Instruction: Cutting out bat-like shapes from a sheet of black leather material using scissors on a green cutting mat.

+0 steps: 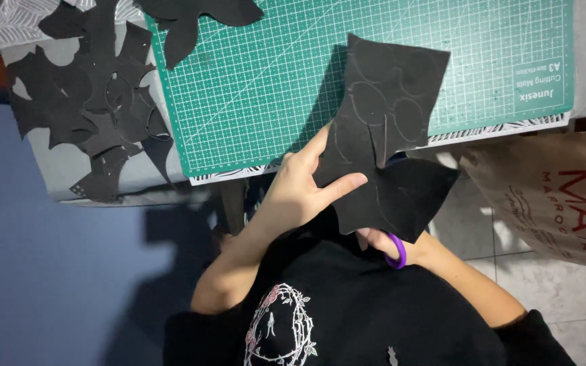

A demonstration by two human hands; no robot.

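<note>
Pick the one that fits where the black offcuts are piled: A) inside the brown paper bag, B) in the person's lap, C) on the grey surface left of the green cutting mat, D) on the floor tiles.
C: the black offcuts lie heaped on the grey surface beside the left edge of the green cutting mat.

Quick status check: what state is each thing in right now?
Black sheet: held up over the mat edge, partly cut, a slit running up from its lower part.
Scissors: purple handle in right hand, blades hidden behind the sheet.
Left hand: pinching the sheet's left edge.
Cutting mat: flat on the table.
Black scraps: piled loose, left of the mat.
Paper bag: on the floor.
</note>
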